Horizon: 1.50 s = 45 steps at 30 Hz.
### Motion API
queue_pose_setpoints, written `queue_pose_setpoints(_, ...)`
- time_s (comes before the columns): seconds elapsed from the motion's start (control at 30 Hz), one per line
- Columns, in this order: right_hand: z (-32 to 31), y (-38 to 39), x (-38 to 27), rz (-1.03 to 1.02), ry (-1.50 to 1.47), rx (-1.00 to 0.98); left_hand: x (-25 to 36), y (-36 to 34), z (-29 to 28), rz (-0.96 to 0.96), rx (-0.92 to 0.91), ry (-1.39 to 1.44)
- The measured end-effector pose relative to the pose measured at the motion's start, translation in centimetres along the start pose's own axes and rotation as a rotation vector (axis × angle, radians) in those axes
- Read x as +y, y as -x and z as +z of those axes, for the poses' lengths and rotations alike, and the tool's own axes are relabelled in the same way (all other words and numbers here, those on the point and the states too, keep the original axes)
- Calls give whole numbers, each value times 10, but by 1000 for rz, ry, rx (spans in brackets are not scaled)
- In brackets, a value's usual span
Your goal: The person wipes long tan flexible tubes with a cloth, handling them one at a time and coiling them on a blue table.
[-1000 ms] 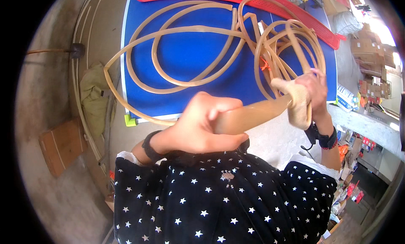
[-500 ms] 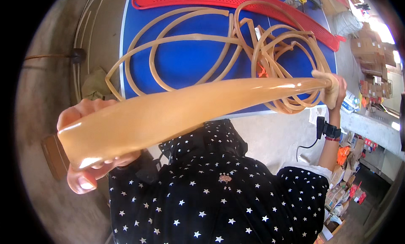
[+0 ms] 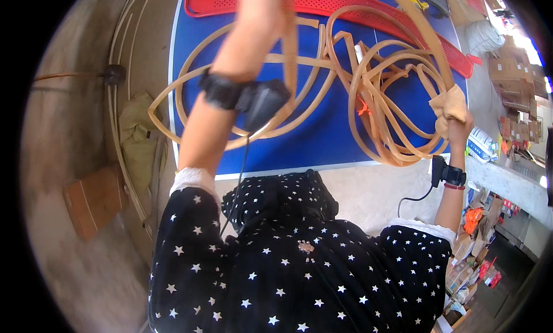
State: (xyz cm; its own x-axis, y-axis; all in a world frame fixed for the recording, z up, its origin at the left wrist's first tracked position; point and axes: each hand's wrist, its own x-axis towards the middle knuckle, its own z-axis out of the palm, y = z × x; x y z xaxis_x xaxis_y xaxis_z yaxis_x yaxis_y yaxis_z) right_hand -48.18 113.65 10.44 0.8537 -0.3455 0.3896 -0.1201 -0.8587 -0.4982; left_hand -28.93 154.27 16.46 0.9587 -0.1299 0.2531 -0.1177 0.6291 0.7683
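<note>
Yeah, had the right hand (image 3: 459, 127) clamping tan cloth (image 3: 450, 104) around tan tubing (image 3: 442, 62) near the right edge of the table (image 3: 317, 151); couldn't tell about fingers on the left hand (image 3: 259, 10), cropped up top.

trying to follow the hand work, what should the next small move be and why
Perhaps lower the left arm toward the blue table: it reaches past the picture's top, as does the tan tube, which meets the cloth in the right hand.

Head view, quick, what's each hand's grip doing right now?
Left hand: cannot be told; past the top edge, only the forearm shows.
Right hand: closed on tan cloth, with tan tubing running up from it.
</note>
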Motion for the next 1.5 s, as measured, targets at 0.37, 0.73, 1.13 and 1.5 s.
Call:
queue_pose_setpoints(0.37, -17, -50, 15, 367, -65, 161, -180, 29, -133, -295, -290, -1084)
queue_pose_setpoints(0.73, -33, -51, 55, 535, -341, 343, -119, 184, -191, -590, -648, -1673)
queue_pose_setpoints(1.13, 53, 7, -108, 264, -437, 252, -218, 179, -62, -101, -644, -1511)
queue_pose_setpoints(1.5, 171, 160, -199, -338, -189, -148, -75, 170, -83, -856, -53, 6)
